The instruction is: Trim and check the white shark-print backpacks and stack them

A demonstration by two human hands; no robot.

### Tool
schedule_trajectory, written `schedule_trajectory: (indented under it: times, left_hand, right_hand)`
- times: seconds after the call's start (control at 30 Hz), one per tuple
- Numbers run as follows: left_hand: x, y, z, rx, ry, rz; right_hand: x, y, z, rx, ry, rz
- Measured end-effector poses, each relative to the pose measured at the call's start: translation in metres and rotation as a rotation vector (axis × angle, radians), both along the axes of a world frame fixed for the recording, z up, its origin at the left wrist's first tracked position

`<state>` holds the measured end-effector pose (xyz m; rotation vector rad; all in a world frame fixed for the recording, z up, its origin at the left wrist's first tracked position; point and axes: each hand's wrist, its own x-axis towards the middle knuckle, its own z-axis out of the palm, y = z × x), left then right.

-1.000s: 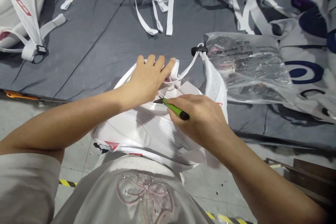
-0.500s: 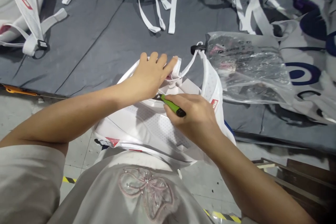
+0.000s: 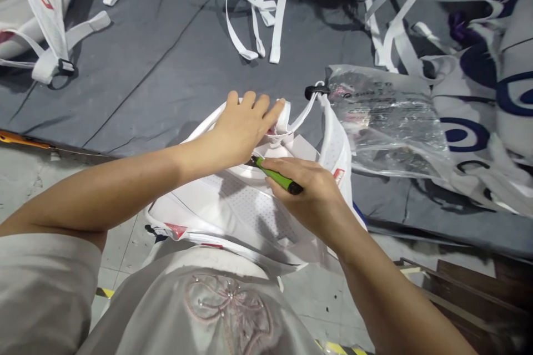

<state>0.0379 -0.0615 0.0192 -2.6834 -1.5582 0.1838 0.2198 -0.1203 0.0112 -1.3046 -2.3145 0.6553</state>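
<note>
A white backpack point(image 3: 208, 199) with perforated panels and small red labels lies at the near table edge, against my body. My left hand point(image 3: 244, 127) is over its upper part, fingers bent over the far edge; the thumb is hidden. Beside its index finger is a white webbing loop point(image 3: 283, 116). My right hand point(image 3: 308, 188) is closed round a green-handled tool point(image 3: 277, 176) with a black end. The tool's metal tip points toward my left wrist, at the bag's fabric; its exact kind is not clear. A strap point(image 3: 336, 141) with a black buckle point(image 3: 316, 91) stands up on the right.
The table has a dark grey cover point(image 3: 137, 66). A clear plastic bag point(image 3: 387, 122) lies at right, by grey bags with blue patterns point(image 3: 462, 136). Another white backpack point(image 3: 41, 5) sits at left, and loose white straps point(image 3: 250, 16) hang toward me at the back.
The view has shifted slightly, so the bag and hands sit a little lower. Both hands keep nearly the same place on the bag, with the tool still in my right hand.
</note>
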Motion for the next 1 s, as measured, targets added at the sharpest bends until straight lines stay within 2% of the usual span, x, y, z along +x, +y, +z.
schedule_trajectory:
  times: [0.47,0.57,0.7,0.83,1.0]
  left_hand:
    - [-0.001,0.002,-0.003,-0.021,-0.001,0.018]
    - [-0.005,0.008,0.004,-0.114,0.025,-0.013]
    - [-0.020,0.008,0.020,-0.235,0.099,-0.097]
    - [-0.032,-0.010,0.031,-0.199,0.087,0.053]
    - [-0.029,-0.025,0.025,-0.181,0.128,0.232]
  right_hand:
    - [-0.005,0.000,0.004,-0.008,-0.075,-0.063]
    - [-0.005,-0.002,0.001,-0.028,-0.066,-0.106]
    - [-0.007,-0.007,-0.007,-0.041,0.125,-0.074]
    - [-0.012,-0.016,-0.009,0.004,0.196,-0.073]
    - [-0.025,-0.026,-0.011,0.019,0.242,-0.023]
